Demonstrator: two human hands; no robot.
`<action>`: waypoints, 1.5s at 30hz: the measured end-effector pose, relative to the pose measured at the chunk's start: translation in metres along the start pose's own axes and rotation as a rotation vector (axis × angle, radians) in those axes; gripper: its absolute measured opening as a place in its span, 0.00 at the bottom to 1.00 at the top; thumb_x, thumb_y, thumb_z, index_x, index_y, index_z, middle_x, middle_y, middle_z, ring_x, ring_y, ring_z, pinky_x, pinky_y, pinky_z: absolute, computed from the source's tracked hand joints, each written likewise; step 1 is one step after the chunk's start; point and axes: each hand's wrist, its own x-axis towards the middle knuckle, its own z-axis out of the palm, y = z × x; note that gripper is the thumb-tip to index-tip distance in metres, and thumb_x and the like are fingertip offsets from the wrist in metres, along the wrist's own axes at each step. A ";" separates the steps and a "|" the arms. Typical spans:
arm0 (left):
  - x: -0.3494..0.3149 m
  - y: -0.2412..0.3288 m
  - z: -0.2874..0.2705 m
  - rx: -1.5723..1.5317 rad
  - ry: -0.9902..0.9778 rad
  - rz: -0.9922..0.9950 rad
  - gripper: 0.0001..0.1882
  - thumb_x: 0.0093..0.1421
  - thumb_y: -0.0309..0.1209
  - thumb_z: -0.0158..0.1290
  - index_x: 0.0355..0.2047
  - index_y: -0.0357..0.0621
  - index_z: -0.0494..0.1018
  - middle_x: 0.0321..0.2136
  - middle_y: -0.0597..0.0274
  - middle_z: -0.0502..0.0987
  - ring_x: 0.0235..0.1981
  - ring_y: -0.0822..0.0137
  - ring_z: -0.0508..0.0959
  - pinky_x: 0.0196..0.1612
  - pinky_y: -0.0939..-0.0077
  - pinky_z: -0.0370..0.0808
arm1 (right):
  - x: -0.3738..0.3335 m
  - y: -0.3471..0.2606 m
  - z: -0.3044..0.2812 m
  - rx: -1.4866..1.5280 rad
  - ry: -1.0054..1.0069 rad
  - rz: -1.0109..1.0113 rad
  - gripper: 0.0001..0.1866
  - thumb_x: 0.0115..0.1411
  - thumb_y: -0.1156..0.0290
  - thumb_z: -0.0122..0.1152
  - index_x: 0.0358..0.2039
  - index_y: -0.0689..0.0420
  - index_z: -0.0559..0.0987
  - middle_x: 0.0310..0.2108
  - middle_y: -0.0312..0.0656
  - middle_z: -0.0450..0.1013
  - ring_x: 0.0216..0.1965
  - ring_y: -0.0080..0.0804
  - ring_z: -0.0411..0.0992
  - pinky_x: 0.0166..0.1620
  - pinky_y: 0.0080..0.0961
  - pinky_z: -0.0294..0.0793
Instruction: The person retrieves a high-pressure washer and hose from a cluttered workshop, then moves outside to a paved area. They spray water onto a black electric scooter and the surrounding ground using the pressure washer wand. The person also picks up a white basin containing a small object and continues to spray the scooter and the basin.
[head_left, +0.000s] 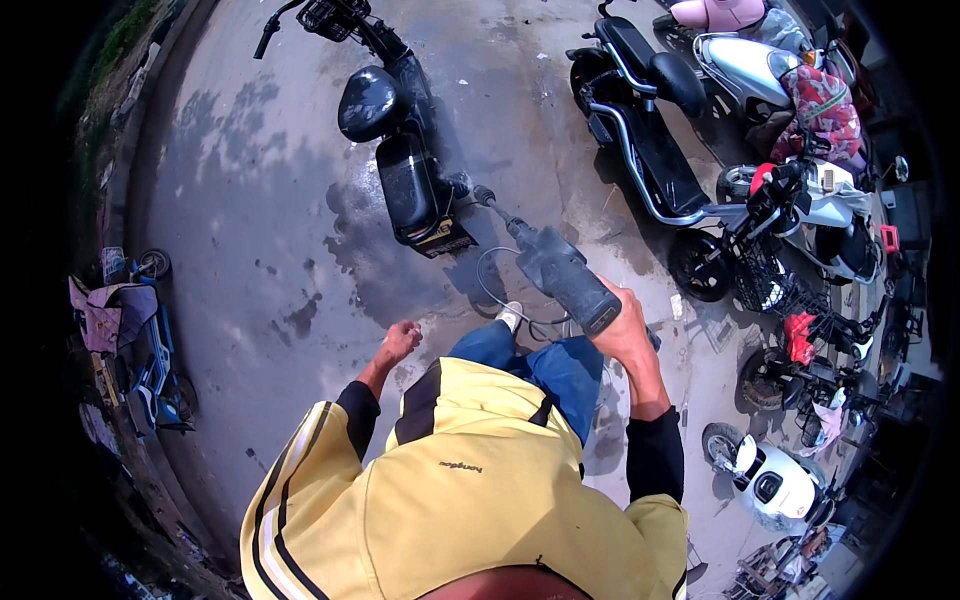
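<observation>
Fingers of our right hand (624, 322) are gripping a dark spray gun (566, 278); our left hand's (402, 341) are curling into a loose fist, seemingly empty. The nozzle (485, 196) is pointing toward the nearby black scooter (408, 183); from wet ground (352, 262), we are judging washing underway, the remainder unclear.
</observation>
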 end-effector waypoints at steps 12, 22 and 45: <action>-0.060 -0.118 0.044 -0.535 0.232 -0.430 0.03 0.63 0.27 0.52 0.34 0.42 0.74 0.23 0.63 0.76 0.20 0.69 0.74 0.21 0.74 0.68 | 0.088 0.000 -0.016 -0.168 -0.066 -0.020 0.19 0.51 0.69 0.68 0.46 0.54 0.79 0.36 0.58 0.80 0.41 0.60 0.79 0.45 0.47 0.77; -0.057 -0.075 0.149 -0.491 0.463 -0.481 0.07 0.67 0.31 0.51 0.40 0.41 0.74 0.26 0.62 0.78 0.24 0.69 0.77 0.25 0.73 0.74 | 0.185 0.048 -0.060 -0.010 -0.075 -0.168 0.21 0.52 0.74 0.66 0.49 0.54 0.79 0.35 0.58 0.80 0.42 0.62 0.78 0.44 0.45 0.77; -0.031 0.113 0.567 -0.458 0.734 -0.499 0.14 0.64 0.37 0.59 0.39 0.37 0.81 0.29 0.61 0.81 0.30 0.71 0.78 0.34 0.71 0.76 | 0.337 0.149 -0.240 -0.019 -0.340 -0.665 0.18 0.52 0.67 0.68 0.42 0.56 0.76 0.30 0.58 0.79 0.36 0.62 0.78 0.39 0.49 0.76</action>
